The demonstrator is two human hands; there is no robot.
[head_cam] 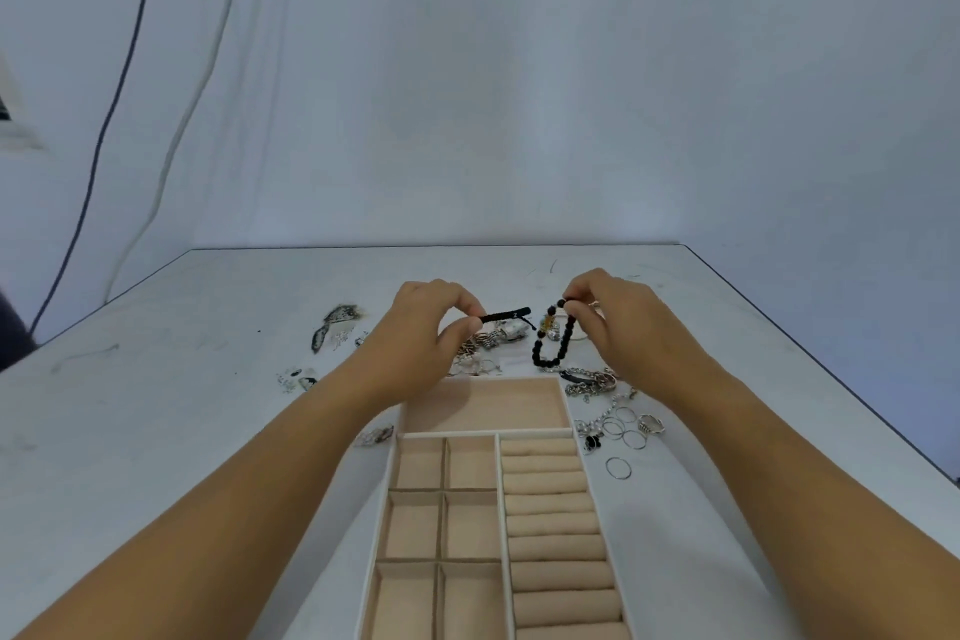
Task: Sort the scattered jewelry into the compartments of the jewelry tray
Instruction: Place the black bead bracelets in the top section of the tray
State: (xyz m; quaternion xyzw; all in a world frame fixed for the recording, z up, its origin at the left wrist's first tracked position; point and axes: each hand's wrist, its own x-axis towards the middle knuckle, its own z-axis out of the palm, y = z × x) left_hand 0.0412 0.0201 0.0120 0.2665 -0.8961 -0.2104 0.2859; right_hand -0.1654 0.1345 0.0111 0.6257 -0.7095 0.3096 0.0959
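At ten o'clock from the jewelry tray [382, 509], loose earrings [337, 322] and a few small pieces [298, 379] lie on the table [182, 405], well apart from any compartment. Your left hand [421, 327] is raised over the table at about eleven o'clock, thumb and fingertips pinching one end of a black cord bracelet [506, 314] that sticks out toward your right. Beneath it sits a mixed silver pile [493, 335]. At one o'clock, your right hand [618, 322] pinches the top of a black bead bracelet [553, 348], which hangs in a loop with its bottom close to the table. Farther right, at two to three o'clock from the tray, lie a chain bracelet [592, 379] and several thin rings [623, 426].

Every compartment you can see holds nothing yet, so the sorting has barely begun. The wide far compartment [488, 403], at twelve o'clock in the tray, is nearest to both bracelets.

Watch the cord's loose thread: it ends just beside the beads, and I cannot tell if they are caught together. Pulling your hands apart could snag them. The dangling loop could also hook the pile and drag pieces along, or a light pinch could let the beads drop.
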